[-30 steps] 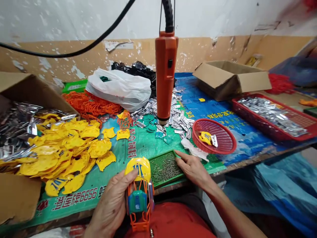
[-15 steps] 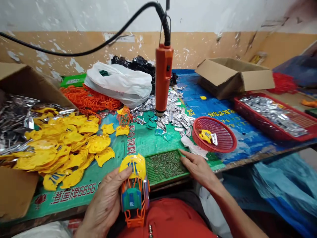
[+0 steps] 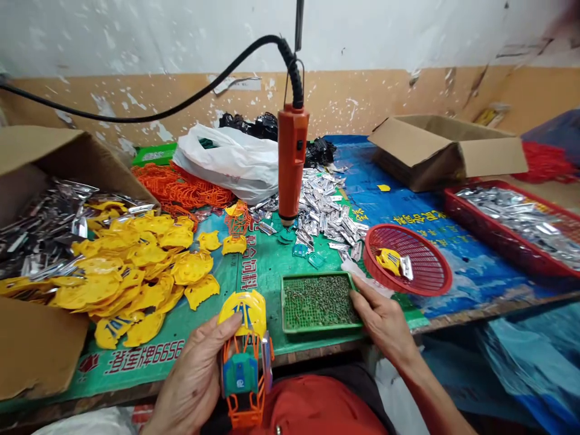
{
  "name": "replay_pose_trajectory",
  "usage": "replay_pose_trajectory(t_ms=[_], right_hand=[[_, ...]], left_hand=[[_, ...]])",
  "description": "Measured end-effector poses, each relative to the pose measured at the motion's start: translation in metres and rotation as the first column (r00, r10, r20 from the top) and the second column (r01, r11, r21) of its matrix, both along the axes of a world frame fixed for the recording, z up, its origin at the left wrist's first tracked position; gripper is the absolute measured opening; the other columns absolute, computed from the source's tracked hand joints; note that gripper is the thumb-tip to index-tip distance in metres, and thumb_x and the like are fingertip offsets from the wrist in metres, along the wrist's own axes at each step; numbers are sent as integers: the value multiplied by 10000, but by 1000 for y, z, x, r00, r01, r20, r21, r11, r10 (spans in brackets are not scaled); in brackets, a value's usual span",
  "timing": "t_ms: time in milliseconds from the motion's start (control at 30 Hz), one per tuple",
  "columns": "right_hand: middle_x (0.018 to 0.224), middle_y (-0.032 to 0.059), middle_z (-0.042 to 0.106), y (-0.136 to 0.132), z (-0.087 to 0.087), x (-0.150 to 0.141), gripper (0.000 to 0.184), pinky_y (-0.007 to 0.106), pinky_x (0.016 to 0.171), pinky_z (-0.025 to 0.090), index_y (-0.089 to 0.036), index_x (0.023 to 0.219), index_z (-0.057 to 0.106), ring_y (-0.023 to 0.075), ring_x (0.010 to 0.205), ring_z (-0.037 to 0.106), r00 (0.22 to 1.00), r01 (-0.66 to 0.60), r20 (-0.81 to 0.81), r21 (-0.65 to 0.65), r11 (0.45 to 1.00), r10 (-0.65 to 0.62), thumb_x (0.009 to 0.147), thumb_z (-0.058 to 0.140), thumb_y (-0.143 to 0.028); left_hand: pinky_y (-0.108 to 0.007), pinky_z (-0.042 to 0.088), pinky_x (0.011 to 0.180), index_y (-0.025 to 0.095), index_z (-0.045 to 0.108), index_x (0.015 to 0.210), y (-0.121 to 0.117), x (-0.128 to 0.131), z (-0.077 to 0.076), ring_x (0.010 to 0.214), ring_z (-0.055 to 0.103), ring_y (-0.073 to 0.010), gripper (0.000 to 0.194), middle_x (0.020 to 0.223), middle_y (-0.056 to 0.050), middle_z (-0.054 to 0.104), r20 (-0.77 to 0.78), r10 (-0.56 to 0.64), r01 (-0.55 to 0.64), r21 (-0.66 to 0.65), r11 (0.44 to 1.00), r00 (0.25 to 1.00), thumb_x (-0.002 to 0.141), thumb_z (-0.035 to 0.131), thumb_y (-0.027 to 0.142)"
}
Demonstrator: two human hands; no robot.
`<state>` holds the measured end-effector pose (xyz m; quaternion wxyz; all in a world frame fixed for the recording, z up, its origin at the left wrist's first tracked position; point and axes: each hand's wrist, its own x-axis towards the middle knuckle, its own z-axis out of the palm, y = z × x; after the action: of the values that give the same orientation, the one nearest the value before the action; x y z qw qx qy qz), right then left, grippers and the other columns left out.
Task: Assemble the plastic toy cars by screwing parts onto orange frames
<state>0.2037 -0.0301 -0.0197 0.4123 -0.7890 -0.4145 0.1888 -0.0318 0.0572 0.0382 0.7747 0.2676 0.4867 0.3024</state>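
At the desk's (image 3: 272,257) near edge, left hand (image 3: 193,365) grips toy vehicle (image 3: 241,371); right hand (image 3: 385,320) grasps green tray (image 3: 322,328) of probable screws (image 3: 319,296).

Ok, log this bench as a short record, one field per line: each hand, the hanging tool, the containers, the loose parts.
Left hand: holds a yellow, orange and teal plastic assembly, thumb on its yellow piece
Right hand: fingers at the right edge of a green tray; grip unclear
Tray contents: many small metal pieces
Hanging tool: orange, corded, touched by neither hand
Round red basket: yellow and silver pieces inside
Loose parts: yellow pieces heaped left; silver pieces beyond the tray
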Motion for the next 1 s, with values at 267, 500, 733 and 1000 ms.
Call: replay_pose_trajectory(t_ms=[267, 500, 733, 1000], right_hand=[[885, 62, 758, 3, -1, 0, 519, 259, 659, 518, -130, 1212, 656, 195, 745, 665, 1000, 8, -18, -7, 1000, -8, 839, 461, -435], [822, 58, 754, 3, 0, 6, 522, 257, 579, 497, -136, 1233, 639, 195, 688, 648, 999, -36, 9, -47, 998, 37, 849, 460, -442], [750, 36, 754, 3, -1, 11, 489, 280, 636, 529, -150, 1225, 644, 205, 710, 670, 998, -67, 7, -71, 995, 68, 848, 478, -412], [802, 55, 765, 4, 2, 7, 524, 320, 623, 532, -153, 1215, 651, 232, 693, 669, 995, -93, -45, -115, 989, 88, 825, 481, -458]], left_hand=[[-267, 570, 561, 128, 762, 763, 2, -1, -3, 576, 690, -203, 285, 688, -66, 756, -12, 4, -4, 2, 1000, 1000, 566, 856, 311], [-253, 554, 541, 125, 756, 744, 3, -1, -7, 528, 661, -175, 256, 665, -64, 749, -1, -11, 11, -13, 1000, 1000, 590, 844, 309], [-236, 556, 575, 133, 763, 757, 4, 0, -7, 536, 642, -143, 260, 716, -65, 758, 24, -33, 33, 2, 999, 999, 595, 846, 318], [-228, 554, 558, 124, 764, 797, 4, -3, -8, 584, 669, -163, 292, 720, -70, 756, 30, -19, 19, -1, 1000, 999, 594, 850, 316]])
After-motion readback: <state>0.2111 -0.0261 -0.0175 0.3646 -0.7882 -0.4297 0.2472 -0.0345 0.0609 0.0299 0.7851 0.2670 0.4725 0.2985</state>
